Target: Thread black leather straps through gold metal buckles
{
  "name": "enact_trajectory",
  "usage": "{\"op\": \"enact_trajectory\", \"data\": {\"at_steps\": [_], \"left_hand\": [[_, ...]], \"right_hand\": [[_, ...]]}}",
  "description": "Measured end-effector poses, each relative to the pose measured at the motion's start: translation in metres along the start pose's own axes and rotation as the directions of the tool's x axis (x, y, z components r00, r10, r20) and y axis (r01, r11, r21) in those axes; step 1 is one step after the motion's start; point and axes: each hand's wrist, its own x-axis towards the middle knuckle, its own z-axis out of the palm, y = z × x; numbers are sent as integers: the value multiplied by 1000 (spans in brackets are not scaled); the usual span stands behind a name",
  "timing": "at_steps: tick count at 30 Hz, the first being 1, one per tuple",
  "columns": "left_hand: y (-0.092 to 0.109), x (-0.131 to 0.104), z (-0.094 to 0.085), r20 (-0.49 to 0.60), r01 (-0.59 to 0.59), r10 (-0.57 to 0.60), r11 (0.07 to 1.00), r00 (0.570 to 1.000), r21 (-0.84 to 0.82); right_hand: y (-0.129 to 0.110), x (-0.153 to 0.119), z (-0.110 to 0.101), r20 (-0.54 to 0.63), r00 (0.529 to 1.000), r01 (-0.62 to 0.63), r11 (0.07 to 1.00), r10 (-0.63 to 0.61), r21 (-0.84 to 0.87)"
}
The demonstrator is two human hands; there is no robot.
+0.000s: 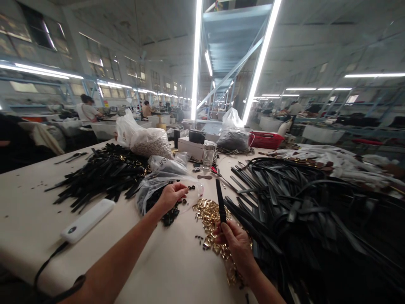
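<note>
Right hand (pixel 236 240) has fingers clamped on a black strap (pixel 219 193) over gold fittings (pixel 205 210); left hand (pixel 171 197) hovers beside black loops (pixel 171 217), finger closure indeterminate. Judged step: strap handling; next move calls for steady hold.

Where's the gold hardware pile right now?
In the head view, the gold hardware pile lies just right of centre on the table, partly hidden by the right hand, left of the big heap of black straps.

Your right hand (pixel 236 241) holds a black strap (pixel 220 194) over gold buckles (pixel 207 211); your left hand (pixel 171 196) is near small black loops (pixel 171 217) at a clear plastic bag (pixel 148 182).
</note>
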Motion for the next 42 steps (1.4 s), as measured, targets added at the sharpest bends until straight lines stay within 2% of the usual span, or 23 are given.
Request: {"op": "enact_trajectory", "data": {"at_steps": [2, 4, 10, 13, 16, 18, 20, 21, 23, 25, 28, 34, 36, 42], "left_hand": [[-8, 8, -7, 26, -78, 74, 955, 997, 286], [-18, 11, -5, 69, -120, 101, 908, 993, 402], [-41, 13, 14, 105, -145, 106, 854, 989, 500], [-41, 17, 17, 85, -130, 102, 860, 991, 493], [-31, 12, 24, 51, -104, 91, 882, 995, 459], [-20, -1, 33, 51, -78, 64, 939, 997, 334], [-8, -19, 47, 97, 11, -8, 999, 995, -33], [-2, -28, 55, 139, 88, -51, 958, 989, -273], [6, -45, 72, 219, 233, -118, 743, 969, -628], [11, -57, 86, 249, 290, -151, 567, 957, -771], [12, -64, 101, 244, 292, -163, 446, 956, -846], [11, -61, 104, 218, 259, -144, 420, 965, -870], [10, -61, 103, 196, 233, -127, 450, 972, -862], [11, -60, 98, 171, 182, -80, 642, 982, -745]], "right_hand": [[3, 0, 0, 34, 999, 15, 999, -14, -38], [7, 0, 0, 63, 997, 39, 997, -35, -67], [14, 1, -4, 97, 993, 84, 989, -73, -121], [15, 1, -5, 96, 993, 82, 985, -68, -151], [14, 1, -5, 94, 993, 85, 978, -68, -191], [13, 1, -3, 98, 992, 97, 969, -76, -226], [10, -1, -1, 98, 991, 112, 960, -89, -258], [8, -2, 0, 96, 991, 119, 956, -97, -268], [5, -4, 2, 94, 990, 131, 953, -109, -274], [3, -6, 3, 98, 989, 136, 954, -113, -266], [2, -6, 2, 107, 989, 131, 958, -106, -257], [-1, -5, 1, 110, 990, 118, 951, -90, -287], [-3, -5, 2, 116, 990, 111, 953, -81, -282], [-6, -5, 2, 169, 985, 93, 951, -44, -296]]}}
